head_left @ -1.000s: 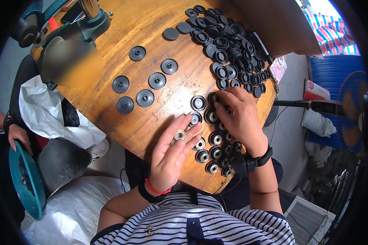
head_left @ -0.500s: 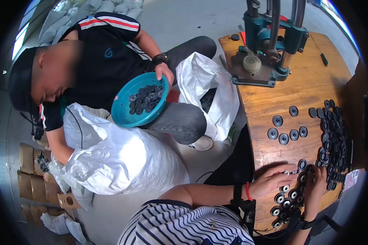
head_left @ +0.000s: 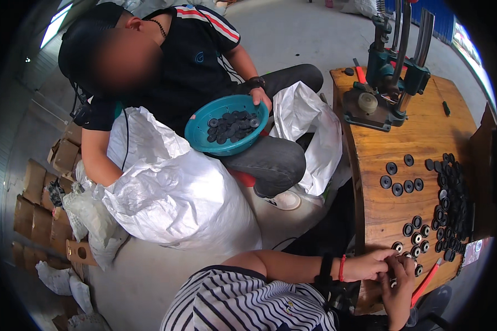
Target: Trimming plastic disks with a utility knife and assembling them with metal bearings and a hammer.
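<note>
My left hand (head_left: pixel 374 263) and my right hand (head_left: pixel 398 287) meet at the near end of the wooden bench, over a group of small black discs with pale metal centres (head_left: pixel 416 239). The fingers of both are curled together, and what they pinch is hidden among them. More of these discs peek out from beneath and beside the fingers. Just right of my right hand lies a red-handled tool (head_left: pixel 427 282). Farther up the bench sit several plain black discs (head_left: pixel 397 189), spaced apart. A large heap of black discs (head_left: pixel 454 201) runs along the right side.
A green hand press (head_left: pixel 392 83) stands at the bench's far end, near a thin screwdriver (head_left: pixel 446 108). To the left, a seated co-worker holds a teal basin (head_left: pixel 201 142) of black discs, one arm inside a white sack (head_left: pixel 188 204). Another white sack (head_left: pixel 320 165) stands beside the bench.
My hands have drawn together and moved toward the bench's near edge. The red-handled tool has come into sight. The co-worker has turned their head, and the whole view has shifted.
</note>
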Motion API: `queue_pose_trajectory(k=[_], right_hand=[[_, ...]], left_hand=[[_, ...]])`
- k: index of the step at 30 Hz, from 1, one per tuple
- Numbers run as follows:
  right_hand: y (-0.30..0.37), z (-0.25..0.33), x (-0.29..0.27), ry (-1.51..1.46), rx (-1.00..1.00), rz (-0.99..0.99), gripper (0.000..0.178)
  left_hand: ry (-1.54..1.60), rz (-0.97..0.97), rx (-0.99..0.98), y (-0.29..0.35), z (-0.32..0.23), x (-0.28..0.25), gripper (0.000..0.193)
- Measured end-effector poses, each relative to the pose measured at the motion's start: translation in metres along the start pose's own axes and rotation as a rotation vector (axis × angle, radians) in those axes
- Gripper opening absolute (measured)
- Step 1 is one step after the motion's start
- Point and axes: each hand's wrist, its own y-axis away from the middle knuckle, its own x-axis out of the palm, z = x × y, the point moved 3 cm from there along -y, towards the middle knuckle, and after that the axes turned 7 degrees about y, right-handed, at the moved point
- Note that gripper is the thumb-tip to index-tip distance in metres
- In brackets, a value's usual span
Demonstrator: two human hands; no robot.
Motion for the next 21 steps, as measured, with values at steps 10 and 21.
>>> queue_pose_trajectory(k=[10,21], right_hand=[[0.003,0.007,0.012,0.095,-0.122,0.045,0.032],[-0.07,-0.066,-0.029,0.006,0.206,-0.223,0.024]], left_hand=[[0.158,0.078,-0.022,0.021,0.003,-0.007,0.059],[0.037,-0.212,0.587,-0.021,-0.077,-0.028,0.032]])
